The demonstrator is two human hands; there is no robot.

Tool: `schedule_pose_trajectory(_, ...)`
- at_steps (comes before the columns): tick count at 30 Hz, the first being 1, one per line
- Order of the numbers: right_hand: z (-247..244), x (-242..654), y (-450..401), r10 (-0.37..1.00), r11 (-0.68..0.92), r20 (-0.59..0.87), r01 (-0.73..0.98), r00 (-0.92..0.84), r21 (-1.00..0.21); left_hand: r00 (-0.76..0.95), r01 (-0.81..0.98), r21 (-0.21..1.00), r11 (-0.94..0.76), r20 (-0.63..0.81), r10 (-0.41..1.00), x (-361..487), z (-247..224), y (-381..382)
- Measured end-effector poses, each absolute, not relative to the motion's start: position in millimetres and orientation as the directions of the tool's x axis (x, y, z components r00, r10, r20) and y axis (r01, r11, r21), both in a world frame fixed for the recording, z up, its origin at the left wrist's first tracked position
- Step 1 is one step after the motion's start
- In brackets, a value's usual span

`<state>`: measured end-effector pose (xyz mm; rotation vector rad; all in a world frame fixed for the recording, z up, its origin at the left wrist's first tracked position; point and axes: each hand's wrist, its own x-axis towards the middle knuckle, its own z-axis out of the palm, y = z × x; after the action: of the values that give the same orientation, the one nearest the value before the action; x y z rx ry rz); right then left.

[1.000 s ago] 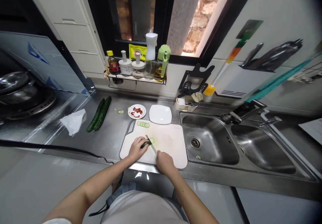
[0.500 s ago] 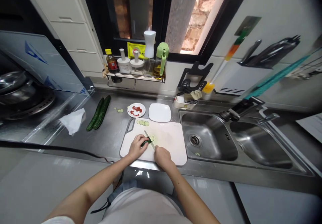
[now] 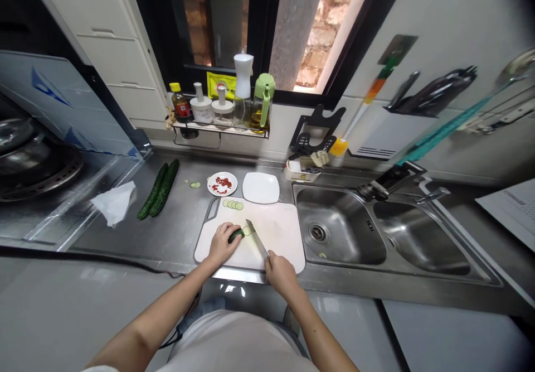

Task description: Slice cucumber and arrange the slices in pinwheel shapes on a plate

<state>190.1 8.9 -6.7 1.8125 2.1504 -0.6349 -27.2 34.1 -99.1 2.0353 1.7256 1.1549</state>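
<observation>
On the white cutting board (image 3: 276, 249), my left hand (image 3: 222, 242) grips a short piece of dark green cucumber (image 3: 236, 235), holding it down. My right hand (image 3: 281, 272) is closed around the handle of a knife (image 3: 258, 239), whose blade slants up and left over the board, just right of the cucumber piece. One pale round slice (image 3: 247, 231) lies between the cucumber's cut end and the blade. A row of overlapping cucumber slices (image 3: 233, 204) rests near the board's top left corner.
Two whole cucumbers (image 3: 159, 189) and a white cloth or tissue (image 3: 113, 203) lie to the left. Behind the board stand a plate of chopped red pieces (image 3: 222, 184) and a white plate (image 3: 261, 188). A double sink (image 3: 340, 221) adjoins on the right.
The knife has moved right, away from the cucumber piece, with my right hand. My left hand still holds the cucumber. The whole view has shifted slightly.
</observation>
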Motion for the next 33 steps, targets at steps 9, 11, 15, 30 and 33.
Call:
schedule_pose_trajectory(9,-17,229,22,0.905,-0.037,-0.423,0.987,-0.033,-0.156,-0.015,0.909,0.415,-0.028,0.1,0.995,-3,-56,55)
schedule_pose_trajectory(11,-20,232,24,0.905,-0.053,-0.426,0.987,-0.017,-0.151,-0.008,0.936,0.352,-0.013,0.06,0.998,5,-51,59)
schedule_pose_trajectory(15,-22,233,28,0.908,-0.06,-0.418,0.987,-0.008,-0.149,-0.026,0.961,0.277,0.018,0.024,0.999,15,-51,65)
schedule_pose_trajectory(30,-16,225,40,0.873,-0.042,-0.486,0.99,-0.03,-0.136,-0.056,0.961,0.268,0.074,-0.075,0.996,20,-52,69)
schedule_pose_trajectory(33,-14,224,41,0.869,-0.046,-0.494,0.99,-0.026,-0.133,-0.072,0.956,0.276,0.098,-0.1,0.992,20,-51,72)
